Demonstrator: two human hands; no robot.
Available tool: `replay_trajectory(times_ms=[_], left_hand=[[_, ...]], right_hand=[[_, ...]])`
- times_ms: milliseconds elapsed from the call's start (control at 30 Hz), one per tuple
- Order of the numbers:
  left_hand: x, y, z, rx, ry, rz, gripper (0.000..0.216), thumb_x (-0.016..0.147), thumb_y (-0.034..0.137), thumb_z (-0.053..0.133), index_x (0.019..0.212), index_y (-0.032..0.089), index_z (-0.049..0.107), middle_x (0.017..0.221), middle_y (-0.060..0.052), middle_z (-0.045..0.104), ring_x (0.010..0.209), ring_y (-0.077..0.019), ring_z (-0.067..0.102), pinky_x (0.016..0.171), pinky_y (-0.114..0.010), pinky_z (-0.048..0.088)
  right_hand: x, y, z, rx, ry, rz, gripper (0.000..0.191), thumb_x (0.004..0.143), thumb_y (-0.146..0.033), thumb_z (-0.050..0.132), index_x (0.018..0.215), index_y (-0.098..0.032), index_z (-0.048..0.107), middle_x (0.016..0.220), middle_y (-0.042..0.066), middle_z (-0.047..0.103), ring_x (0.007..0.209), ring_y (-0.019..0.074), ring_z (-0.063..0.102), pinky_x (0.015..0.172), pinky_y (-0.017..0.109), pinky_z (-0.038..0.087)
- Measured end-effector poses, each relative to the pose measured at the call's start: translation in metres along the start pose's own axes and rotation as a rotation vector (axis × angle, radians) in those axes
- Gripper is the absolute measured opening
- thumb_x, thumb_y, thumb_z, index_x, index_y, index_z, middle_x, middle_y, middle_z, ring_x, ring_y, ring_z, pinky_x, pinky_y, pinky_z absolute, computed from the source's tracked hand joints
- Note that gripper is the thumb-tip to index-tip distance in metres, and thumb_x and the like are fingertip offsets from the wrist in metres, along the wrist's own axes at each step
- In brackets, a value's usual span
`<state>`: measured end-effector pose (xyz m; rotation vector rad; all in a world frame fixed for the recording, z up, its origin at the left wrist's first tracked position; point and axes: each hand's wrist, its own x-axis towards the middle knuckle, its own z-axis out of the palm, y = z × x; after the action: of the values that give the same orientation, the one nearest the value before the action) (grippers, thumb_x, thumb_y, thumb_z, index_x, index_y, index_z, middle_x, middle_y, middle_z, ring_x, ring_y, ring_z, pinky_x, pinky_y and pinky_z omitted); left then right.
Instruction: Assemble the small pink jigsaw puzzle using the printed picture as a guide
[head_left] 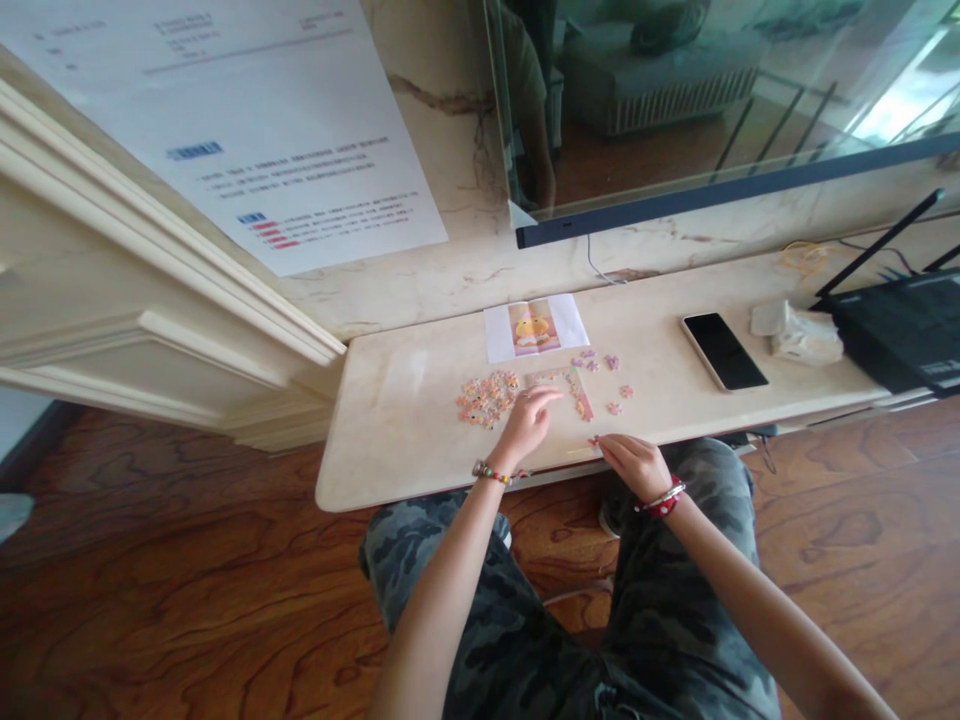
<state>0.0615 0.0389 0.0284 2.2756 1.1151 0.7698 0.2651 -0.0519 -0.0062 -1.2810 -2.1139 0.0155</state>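
A heap of small pink and orange puzzle pieces (487, 397) lies on a low marble shelf (390, 430). My left hand (525, 425) hovers just right of the heap, fingers stretched toward a joined strip of pieces (570, 385). At the shelf's front edge my right hand (634, 460) pinches a small puzzle piece (595, 439). A few loose pieces (611, 375) lie scattered to the right of the strip. A reference picture sheet (534, 327) lies behind them.
A black phone (724, 350) lies to the right, with crumpled tissue (802, 335) and a black router (900, 325) beyond. A large printed sheet (247, 130) hangs on the wall. A glass panel (712, 90) stands behind the shelf. My knees sit under the edge, above wooden floor (187, 590).
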Motion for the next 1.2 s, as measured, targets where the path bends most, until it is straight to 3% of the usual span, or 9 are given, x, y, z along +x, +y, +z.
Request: replay_trajectory(times_ms=[133, 300, 633, 1067, 1200], left_hand=[[-0.049, -0.007, -0.016, 0.138, 0.185, -0.155, 0.033, 0.077, 0.005, 0.036, 0.099, 0.02, 0.055, 0.102, -0.004, 0.058, 0.1, -0.0147, 0.05, 0.089, -0.035, 0.041], [-0.08, -0.008, -0.021, 0.31, 0.102, -0.172, 0.034, 0.076, 0.005, 0.039, 0.104, 0.02, 0.054, 0.104, -0.004, 0.057, 0.1, -0.0169, 0.047, 0.09, -0.036, 0.04], [-0.066, 0.002, -0.022, 0.414, -0.046, -0.101, 0.038, 0.078, 0.009, 0.04, 0.112, 0.022, 0.05, 0.116, -0.003, 0.053, 0.109, -0.0192, 0.04, 0.089, -0.038, 0.038], [-0.064, 0.007, -0.02, 0.423, -0.106, -0.063, 0.037, 0.078, 0.012, 0.043, 0.113, 0.024, 0.049, 0.117, -0.003, 0.053, 0.118, -0.0196, 0.034, 0.095, -0.04, 0.033], [-0.067, 0.01, -0.018, 0.416, -0.128, -0.067, 0.041, 0.079, 0.011, 0.041, 0.116, 0.027, 0.047, 0.118, -0.002, 0.052, 0.118, -0.0205, 0.033, 0.091, -0.039, 0.036]], right_hand=[[0.006, -0.009, 0.013, 0.027, -0.052, 0.008, 0.021, 0.083, -0.022, 0.041, 0.091, -0.019, 0.061, 0.086, 0.007, 0.065, 0.076, 0.0137, 0.059, 0.069, 0.025, 0.048], [0.022, -0.021, 0.031, 0.037, -0.074, -0.003, 0.024, 0.084, -0.024, 0.039, 0.091, -0.019, 0.062, 0.085, 0.008, 0.064, 0.077, 0.0139, 0.058, 0.068, 0.026, 0.047], [0.039, -0.026, 0.055, 0.007, -0.104, -0.037, 0.022, 0.084, -0.02, 0.04, 0.091, -0.018, 0.061, 0.079, 0.006, 0.061, 0.076, 0.0131, 0.054, 0.067, 0.024, 0.042], [0.047, -0.034, 0.052, -0.061, -0.144, -0.006, 0.023, 0.084, -0.022, 0.04, 0.083, -0.02, 0.063, 0.074, 0.006, 0.057, 0.07, 0.0118, 0.05, 0.062, 0.022, 0.038], [0.049, -0.036, 0.052, -0.068, -0.14, 0.029, 0.023, 0.084, -0.024, 0.04, 0.082, -0.02, 0.063, 0.073, 0.005, 0.057, 0.071, 0.0118, 0.051, 0.062, 0.022, 0.038]])
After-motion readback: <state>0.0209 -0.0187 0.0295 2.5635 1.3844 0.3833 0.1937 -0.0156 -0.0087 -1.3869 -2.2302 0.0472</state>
